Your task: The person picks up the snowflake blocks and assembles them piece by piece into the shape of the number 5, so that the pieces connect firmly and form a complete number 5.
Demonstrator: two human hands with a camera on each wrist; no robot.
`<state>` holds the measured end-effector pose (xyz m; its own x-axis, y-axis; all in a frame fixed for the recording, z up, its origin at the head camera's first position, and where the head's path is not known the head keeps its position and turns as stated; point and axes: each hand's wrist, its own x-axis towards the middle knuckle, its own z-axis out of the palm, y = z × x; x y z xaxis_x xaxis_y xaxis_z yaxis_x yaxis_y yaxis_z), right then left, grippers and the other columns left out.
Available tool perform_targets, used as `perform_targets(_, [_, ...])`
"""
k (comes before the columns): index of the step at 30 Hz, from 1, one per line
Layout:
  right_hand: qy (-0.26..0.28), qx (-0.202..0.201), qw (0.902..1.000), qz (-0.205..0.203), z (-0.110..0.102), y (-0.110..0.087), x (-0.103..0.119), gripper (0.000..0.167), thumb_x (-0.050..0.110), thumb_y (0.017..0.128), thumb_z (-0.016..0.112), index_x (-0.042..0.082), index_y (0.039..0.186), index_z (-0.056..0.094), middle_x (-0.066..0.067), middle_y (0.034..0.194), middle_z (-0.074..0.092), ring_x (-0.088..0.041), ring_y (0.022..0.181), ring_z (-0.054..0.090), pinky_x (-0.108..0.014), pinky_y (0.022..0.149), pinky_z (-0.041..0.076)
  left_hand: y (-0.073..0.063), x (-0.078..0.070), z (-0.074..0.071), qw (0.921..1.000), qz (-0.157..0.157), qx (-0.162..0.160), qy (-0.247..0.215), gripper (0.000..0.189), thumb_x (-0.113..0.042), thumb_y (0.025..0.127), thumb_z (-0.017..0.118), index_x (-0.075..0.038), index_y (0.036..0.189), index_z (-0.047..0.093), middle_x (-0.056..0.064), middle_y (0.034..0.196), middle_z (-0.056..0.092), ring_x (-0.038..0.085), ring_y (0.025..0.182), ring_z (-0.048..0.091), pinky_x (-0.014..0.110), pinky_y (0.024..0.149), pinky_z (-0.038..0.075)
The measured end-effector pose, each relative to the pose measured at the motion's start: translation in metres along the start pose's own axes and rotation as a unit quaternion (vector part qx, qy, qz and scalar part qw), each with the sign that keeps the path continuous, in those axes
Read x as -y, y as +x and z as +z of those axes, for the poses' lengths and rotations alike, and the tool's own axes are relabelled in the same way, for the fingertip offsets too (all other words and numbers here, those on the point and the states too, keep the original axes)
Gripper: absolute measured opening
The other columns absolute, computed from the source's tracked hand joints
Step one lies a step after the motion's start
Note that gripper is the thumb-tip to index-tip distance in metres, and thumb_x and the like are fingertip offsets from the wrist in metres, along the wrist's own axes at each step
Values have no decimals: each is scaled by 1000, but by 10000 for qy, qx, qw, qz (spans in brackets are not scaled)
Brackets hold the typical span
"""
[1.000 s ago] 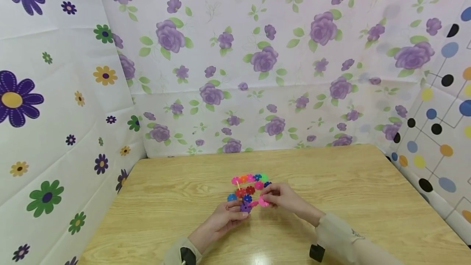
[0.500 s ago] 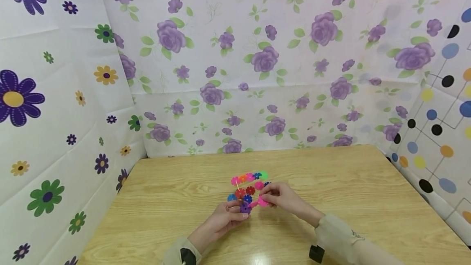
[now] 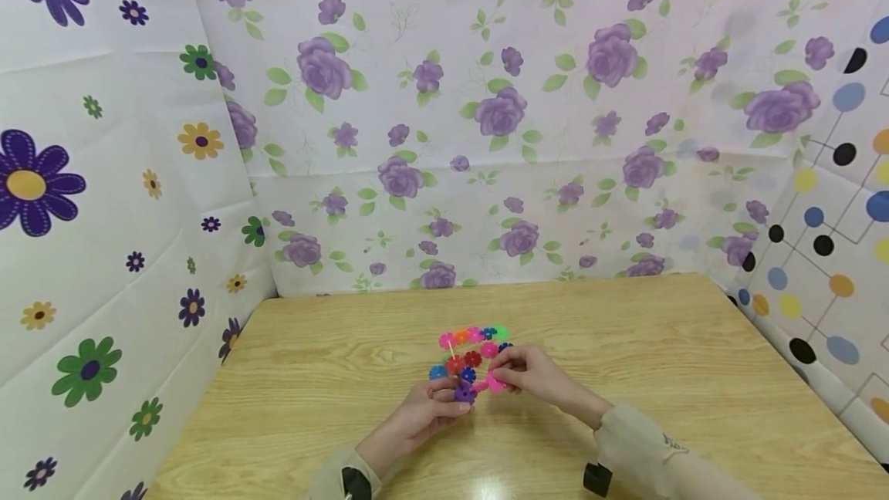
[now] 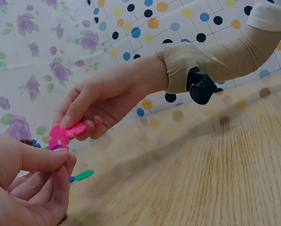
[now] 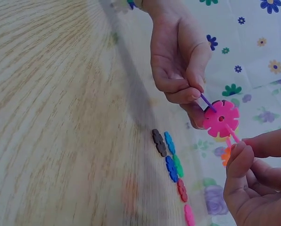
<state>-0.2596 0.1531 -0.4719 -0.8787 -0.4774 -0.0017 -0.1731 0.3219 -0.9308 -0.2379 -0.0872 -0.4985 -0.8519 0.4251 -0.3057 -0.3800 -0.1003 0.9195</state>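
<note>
In the head view my left hand pinches a purple notched flower disc between thumb and fingers. My right hand pinches a pink flower disc at its edge. Between the two hands, the right wrist view shows another pink disc facing the camera. The purple disc, seen edge-on, meets one side of it, and the right hand's pink disc meets its lower side. Orange and yellow pieces show partly behind it. Beyond the hands in the head view runs a line of pink, orange, blue and green discs.
Loose-looking flower discs lie low over the wooden table in the right wrist view: brown, blue, red and others. Patterned cloths enclose the table at the back and sides.
The line of pink, orange, blue and green discs has tilted slightly, rising and then dropping a little. Both hands keep their grips, almost in the same place.
</note>
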Motion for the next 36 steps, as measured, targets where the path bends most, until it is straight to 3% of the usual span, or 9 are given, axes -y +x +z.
perform_targets(11, [-93, -202, 9996, -170, 2, -1, -1, 13, 11, 92, 65, 5, 103, 70, -12, 84, 70, -27, 72, 66, -46, 66, 58, -1, -1, 0, 9989, 204, -310, 300, 54, -4, 88, 68, 5, 136, 46, 3, 93, 73, 10, 83, 70, 25, 77, 57])
perform_targets(15, [-106, -330, 9990, -265, 5, -3, 1, 11, 10, 91, 66, 5, 100, 71, -12, 84, 70, -22, 70, 66, -45, 66, 58, -2, -4, 2, 9989, 317, -232, 261, 54, -3, 89, 66, 8, 137, 44, 2, 91, 72, 12, 84, 70, 27, 82, 57])
perform_targets(19, [-169, -369, 9985, -370, 6, -5, 1, 7, 9, 90, 67, 5, 94, 71, -11, 85, 70, -14, 68, 65, -46, 66, 58, -4, -6, 4, 9985, 360, -209, 353, 54, -3, 87, 67, 7, 136, 44, 0, 87, 71, 11, 81, 68, 25, 79, 56])
perform_targets(28, [74, -98, 9986, -506, 6, -6, -1, 6, 8, 90, 66, 4, 93, 70, -11, 87, 71, -12, 66, 65, -46, 65, 58, -7, -7, 7, 9964, 248, -273, 757, 52, 0, 83, 70, 5, 132, 51, 1, 85, 72, 8, 74, 67, 24, 72, 55])
perform_targets(36, [113, 31, 9980, -614, 6, -7, -3, 6, 6, 90, 66, 4, 93, 71, -16, 86, 70, -8, 63, 61, -35, 59, 57, -8, -6, 8, 9968, 269, -137, 744, 44, 3, 82, 70, 5, 125, 60, 5, 92, 75, 7, 76, 67, 20, 68, 54])
